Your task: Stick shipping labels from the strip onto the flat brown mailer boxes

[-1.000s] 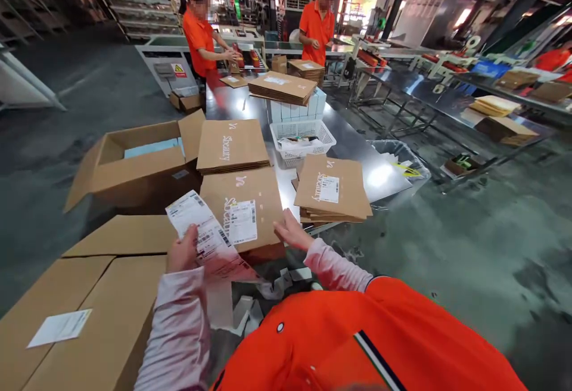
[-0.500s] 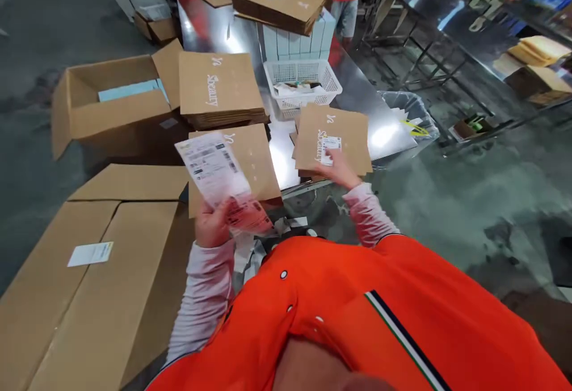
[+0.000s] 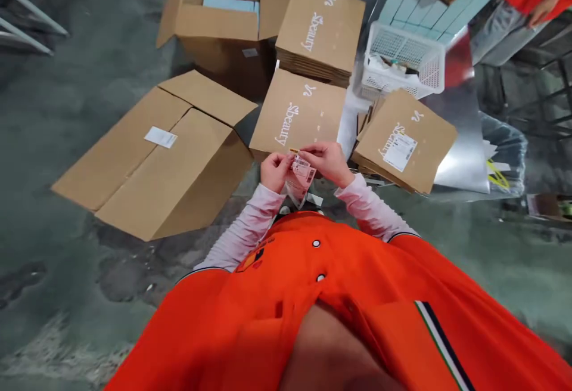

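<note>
Between my two hands hangs a strip of printed shipping labels [image 3: 301, 175], close to my body at the table's front edge. My left hand [image 3: 274, 170] pinches its upper left side. With thumb and fingers together, my right hand [image 3: 328, 163] grips the top right corner. Just beyond them lies a flat brown carton [image 3: 299, 111] with white lettering. To the right, another stack of flat cartons [image 3: 417, 135] has a white label [image 3: 401, 151] on its top piece.
Behind stand a taller carton stack [image 3: 322, 21] and a white plastic basket [image 3: 404, 57]. At left are a closed big box [image 3: 147, 158] and an open box [image 3: 218, 21]. A bin with a clear liner [image 3: 504, 158] stands right of the metal table [image 3: 465, 170]. A co-worker's hand [image 3: 543, 9] shows at upper right.
My right hand has left the label on the right carton stack and joined my left hand at the label strip. The strip has come lower and nearer my body. The view has tilted down.
</note>
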